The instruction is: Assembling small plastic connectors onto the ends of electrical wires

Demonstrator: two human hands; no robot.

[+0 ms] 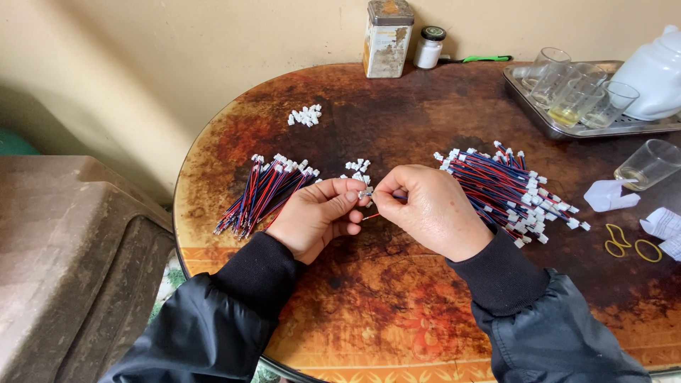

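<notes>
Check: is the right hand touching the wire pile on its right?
Cannot tell. In the head view the right hand overlaps the wire pile; contact or gap is hidden.

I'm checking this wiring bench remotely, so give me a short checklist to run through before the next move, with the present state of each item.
1. Small white connector pinched between the fingertips of the left hand and the right hand: ok.
2. Red wire runs from the pinch down between the hands: ok; whether it is seated in the connector: cannot tell.
3. Loose white connectors lie just beyond the fingertips: ok.
4. Bundle of red and blue wires lies beside the left hand: ok.
5. Pile of wires with white plugs lies beside the right hand: ok.
6. Tipped glass lies on its side near the pile; spill: cannot tell.
</notes>
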